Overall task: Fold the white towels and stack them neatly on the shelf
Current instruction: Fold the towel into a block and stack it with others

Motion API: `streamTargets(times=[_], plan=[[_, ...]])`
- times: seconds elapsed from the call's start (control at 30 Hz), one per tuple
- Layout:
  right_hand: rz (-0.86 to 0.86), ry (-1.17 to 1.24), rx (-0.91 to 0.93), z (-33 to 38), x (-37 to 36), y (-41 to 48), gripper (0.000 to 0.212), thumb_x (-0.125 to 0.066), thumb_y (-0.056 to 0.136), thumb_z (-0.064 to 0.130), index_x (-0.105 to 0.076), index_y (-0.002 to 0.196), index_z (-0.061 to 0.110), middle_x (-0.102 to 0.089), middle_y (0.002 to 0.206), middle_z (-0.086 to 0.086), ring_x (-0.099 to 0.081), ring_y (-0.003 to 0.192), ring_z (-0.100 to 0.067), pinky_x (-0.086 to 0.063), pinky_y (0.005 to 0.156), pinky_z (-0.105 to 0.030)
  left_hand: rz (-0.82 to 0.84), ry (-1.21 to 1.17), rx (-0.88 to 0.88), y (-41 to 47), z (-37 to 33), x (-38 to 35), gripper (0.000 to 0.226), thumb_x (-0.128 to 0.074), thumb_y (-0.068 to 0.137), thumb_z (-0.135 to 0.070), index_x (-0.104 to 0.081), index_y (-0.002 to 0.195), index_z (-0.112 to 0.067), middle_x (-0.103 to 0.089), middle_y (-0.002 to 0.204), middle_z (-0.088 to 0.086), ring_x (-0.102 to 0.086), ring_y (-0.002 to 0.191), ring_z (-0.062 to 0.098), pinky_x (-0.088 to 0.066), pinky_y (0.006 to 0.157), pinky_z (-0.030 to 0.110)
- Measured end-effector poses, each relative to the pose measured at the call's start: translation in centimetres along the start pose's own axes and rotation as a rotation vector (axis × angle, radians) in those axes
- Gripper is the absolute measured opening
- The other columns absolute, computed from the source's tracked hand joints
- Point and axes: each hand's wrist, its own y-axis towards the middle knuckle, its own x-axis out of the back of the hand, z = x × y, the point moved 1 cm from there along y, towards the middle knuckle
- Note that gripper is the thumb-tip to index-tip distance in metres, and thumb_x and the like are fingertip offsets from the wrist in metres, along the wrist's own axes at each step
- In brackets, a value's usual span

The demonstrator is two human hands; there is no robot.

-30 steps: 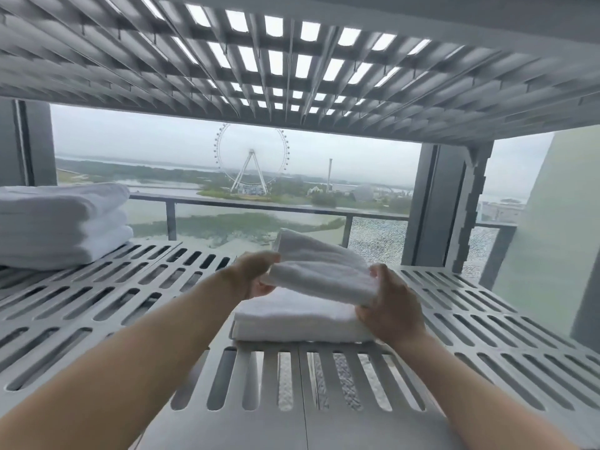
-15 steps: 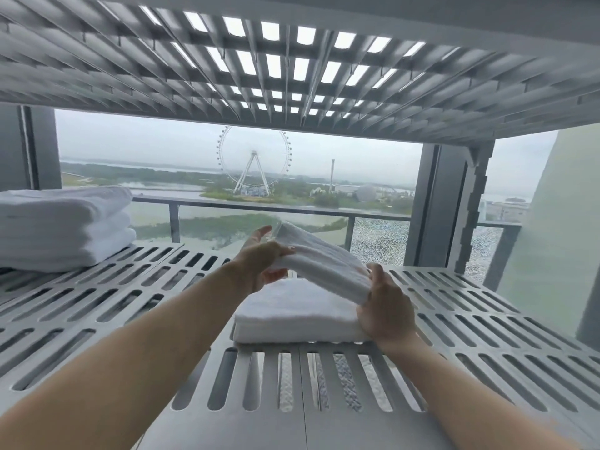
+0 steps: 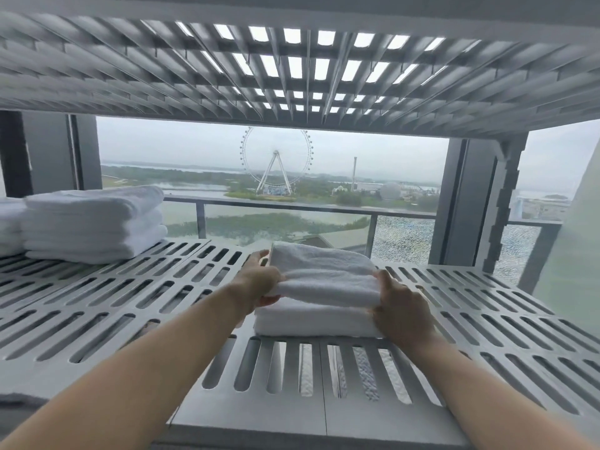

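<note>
**Second towel brought down level onto the first**

Head view: both bare arms reach forward onto a grey slotted shelf (image 3: 487, 306). The left hand (image 3: 259, 282) grips the left end of a folded white towel (image 3: 324, 274), thumb on top and fingers tucked beneath. The right hand (image 3: 401, 311) closes on the towel's right end, fingers wrapped around its edge and reaching down toward the layer below. This upper towel lies nearly flat on a lower folded towel (image 3: 311, 321), which rests directly on the shelf near its front middle. The upper towel sits a little further back than the lower one, so the lower one's front face shows beneath it.

Half a second ago the upper towel was tilted, its left end lifted well clear of the lower towel and the left hand opened around it; now it has settled level and both hands clamp its ends. Whether it rests with its full weight on the lower towel or is partly carried by the hands is hard to judge from here.

At the far left of the same shelf stands a separate stack of folded towels (image 3: 94, 222), well apart from the hands. An upper slatted shelf (image 3: 292, 69) spans overhead. Behind, through glass, a Ferris wheel (image 3: 276, 160) stands beyond a balcony railing (image 3: 292, 207).
</note>
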Motion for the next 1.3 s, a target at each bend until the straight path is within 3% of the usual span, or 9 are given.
streamTargets(times=[0.17,0.33,0.43,0.53,0.77,0.97,1.1,1.23,1.3], plan=[[0.007,0.043,-0.008,-0.4,0.3,-0.2,0.039,-0.051,0.075,0.009,-0.051,0.114,0.015,-0.067,0.092,-0.009,-0.066,0.08,-0.034,-0.05,0.066,-0.035,-0.094,0.651,-0.101,-1.0,1.6,0.6,0.048,-0.068,0.076,-0.051,-0.053,0.089,-0.007,-0.053,0.08,0.006,-0.047,0.066,0.012,-0.037,0.051,0.023],[0.043,0.087,0.044,0.0,0.3,-0.1,0.04,-0.051,0.077,0.001,-0.053,0.117,0.01,-0.048,0.118,-0.007,-0.059,0.093,-0.032,-0.049,0.075,-0.037,-0.087,0.734,-0.011,-0.6,2.0,1.4,0.074,-0.059,0.081,-0.056,-0.045,0.128,-0.001,-0.053,0.123,0.017,-0.053,0.101,0.025,-0.048,0.086,0.035],[0.07,0.071,0.031,0.0,0.3,-0.2,0.043,-0.05,0.076,0.004,-0.051,0.118,0.012,-0.052,0.116,-0.006,-0.059,0.093,-0.031,-0.047,0.074,-0.036,-0.038,0.508,0.02,-0.8,1.7,1.1,0.066,-0.06,0.086,-0.041,-0.04,0.132,0.001,-0.05,0.12,0.016,-0.053,0.103,0.028,-0.048,0.084,0.037],[0.063,-0.003,0.01,0.1,0.1,-0.2,0.041,-0.047,0.081,0.005,-0.046,0.121,0.011,-0.052,0.115,-0.007,-0.062,0.088,-0.031,-0.047,0.067,-0.035,-0.091,0.595,-0.068,-0.8,1.3,0.8,0.064,-0.058,0.086,-0.035,-0.041,0.129,0.009,-0.05,0.129,0.025,-0.05,0.116,0.038,-0.044,0.091,0.043],[0.042,-0.174,0.034,0.7,-0.5,0.2,0.026,-0.029,0.092,0.003,-0.042,0.113,0.007,-0.051,0.111,-0.008,-0.062,0.096,-0.022,-0.052,0.072,-0.033,0.004,1.004,-0.172,-1.0,1.8,0.3,0.086,-0.037,0.085,-0.068,-0.023,0.143,-0.006,-0.036,0.146,0.012,-0.038,0.13,0.027,-0.034,0.101,0.035],[0.042,-0.056,0.044,0.2,-0.5,0.4,0.044,-0.038,0.082,-0.001,-0.046,0.123,0.013,-0.057,0.115,-0.004,-0.06,0.097,-0.026,-0.051,0.074,-0.035,-0.091,1.08,-0.317,-1.8,2.8,0.1,0.124,-0.059,0.05,-0.085,-0.017,0.141,-0.012,-0.03,0.141,0.014,-0.036,0.127,0.028,-0.039,0.101,0.041],[0.016,-0.022,-0.019,0.1,-0.5,0.3,0.046,-0.04,0.079,0.0,-0.044,0.122,0.015,-0.066,0.098,-0.006,-0.065,0.085,-0.03,-0.044,0.062,-0.032,-0.18,1.303,-0.801,-1.4,3.3,-0.4,0.084,-0.052,0.075,-0.07,-0.009,0.142,-0.041,-0.006,0.155,0.001,-0.011,0.142,0.024,-0.02,0.107,0.058],[0.01,-0.096,-0.052,0.2,-0.4,0.1,0.027,-0.041,0.08,0.003,-0.045,0.106,0.011,-0.066,0.09,-0.005,-0.066,0.08,-0.03,-0.035,0.055,-0.029,-0.109,1.491,-0.837,-0.7,3.9,-1.0,0.039,-0.043,0.095,-0.041,-0.036,0.132,-0.032,-0.052,0.13,-0.006,-0.052,0.117,0.019,-0.015,0.109,0.058],[-0.028,-0.062,-0.035,0.1,-0.4,0.1,0.025,-0.042,0.081,0.002,-0.049,0.103,0.012,-0.065,0.093,-0.004,-0.066,0.08,-0.029,-0.039,0.056,-0.029,-0.211,1.604,-0.865,-0.7,3.9,-1.0,0.029,-0.041,0.095,-0.018,-0.039,0.123,-0.023,-0.06,0.113,-0.002,-0.062,0.098,0.021,-0.019,0.108,0.058]])
